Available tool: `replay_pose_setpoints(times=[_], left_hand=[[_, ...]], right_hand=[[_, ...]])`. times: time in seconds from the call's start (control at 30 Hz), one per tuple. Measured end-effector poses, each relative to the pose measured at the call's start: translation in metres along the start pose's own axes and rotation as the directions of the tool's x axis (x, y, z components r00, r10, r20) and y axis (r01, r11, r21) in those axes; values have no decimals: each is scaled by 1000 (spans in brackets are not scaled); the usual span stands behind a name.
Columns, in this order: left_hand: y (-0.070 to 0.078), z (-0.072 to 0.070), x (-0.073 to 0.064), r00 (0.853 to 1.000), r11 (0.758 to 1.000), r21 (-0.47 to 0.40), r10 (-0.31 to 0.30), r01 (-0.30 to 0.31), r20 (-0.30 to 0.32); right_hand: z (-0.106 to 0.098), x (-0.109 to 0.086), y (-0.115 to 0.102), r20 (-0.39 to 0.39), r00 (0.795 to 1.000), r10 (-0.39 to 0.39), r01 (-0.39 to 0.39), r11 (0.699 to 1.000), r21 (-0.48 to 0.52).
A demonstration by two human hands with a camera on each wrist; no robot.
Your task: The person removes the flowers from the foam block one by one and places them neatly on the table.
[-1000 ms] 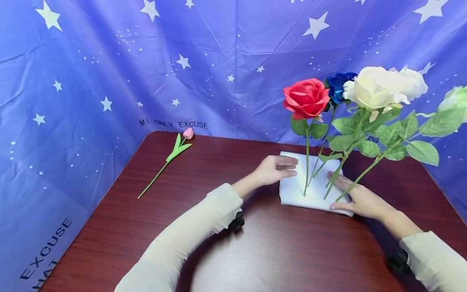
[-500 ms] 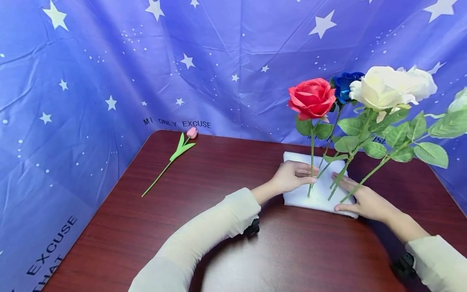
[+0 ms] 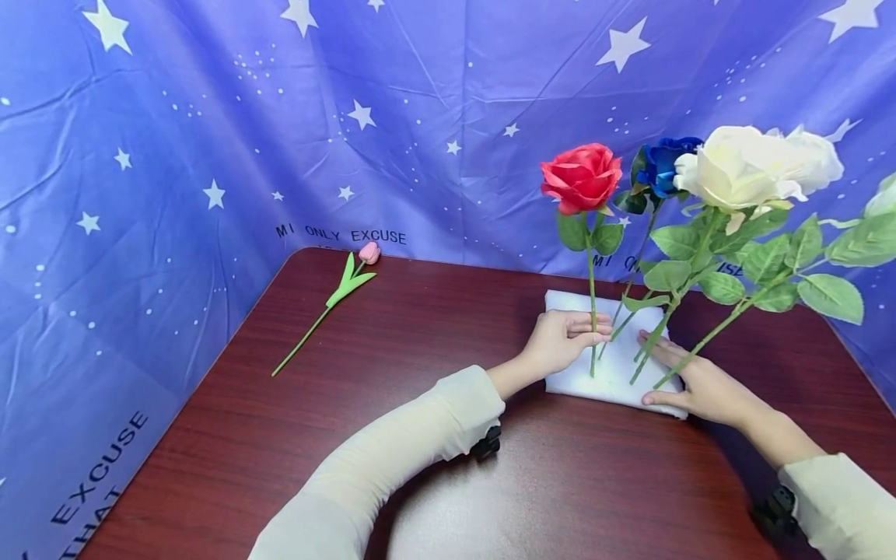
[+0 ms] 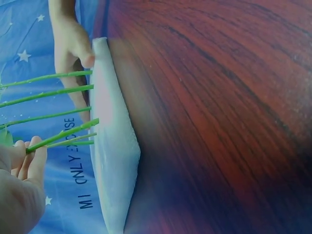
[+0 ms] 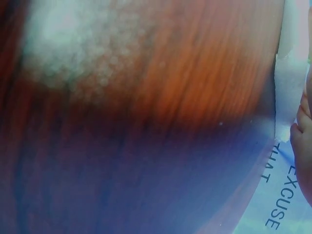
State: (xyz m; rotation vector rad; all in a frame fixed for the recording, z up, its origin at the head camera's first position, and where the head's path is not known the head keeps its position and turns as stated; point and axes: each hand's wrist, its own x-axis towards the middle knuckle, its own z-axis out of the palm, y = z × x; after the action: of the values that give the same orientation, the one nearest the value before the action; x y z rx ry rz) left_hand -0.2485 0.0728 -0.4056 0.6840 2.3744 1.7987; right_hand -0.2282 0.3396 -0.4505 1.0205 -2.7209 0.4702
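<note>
My left hand (image 3: 558, 342) pinches the green stem of the red rose (image 3: 582, 179) between thumb and fingers, a little above the white foam block (image 3: 570, 381). In the left wrist view that stem (image 4: 63, 134) runs from the fingertips to the foam face. On the block's right edge rests my right hand (image 3: 707, 386), thumb and fingers spread along the foam. A blue rose (image 3: 665, 167) and several white roses (image 3: 731, 167) stand with their stems in the block, some leaning right. The right wrist view shows only part of the right hand (image 5: 304, 141) at the foam's edge.
A pink tulip (image 3: 369, 253) with green leaves lies on the left of the dark red wooden table (image 3: 420, 311). Behind the table hangs a blue curtain (image 3: 392, 62) with white stars and lettering.
My left hand has moved right, from the foam's left edge to the red rose's stem, and grips it. The red rose now tilts slightly left. The right hand stays on the foam.
</note>
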Motion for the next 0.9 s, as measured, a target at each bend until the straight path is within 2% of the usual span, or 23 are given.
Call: replay_pose_setpoints(times=[0.2,0.5,0.67,0.9], left_hand=[[0,0,-2,1000,1000,18,6,-6,-4],[-1,2,-3,996,994,99,47,-40,-71],[-1,6,-3,989,993,72,98,-90,-107],[-1,10,-4,978,986,123,135,-116,-159]], right_hand=[[0,-1,0,-4,1000,0,0,1000,0],[-1,-1,1,-8,1000,-11,11,1000,4],[0,0,2,-6,1000,-2,2,1000,4],[1,1,3,3,1000,13,-13,1000,2]])
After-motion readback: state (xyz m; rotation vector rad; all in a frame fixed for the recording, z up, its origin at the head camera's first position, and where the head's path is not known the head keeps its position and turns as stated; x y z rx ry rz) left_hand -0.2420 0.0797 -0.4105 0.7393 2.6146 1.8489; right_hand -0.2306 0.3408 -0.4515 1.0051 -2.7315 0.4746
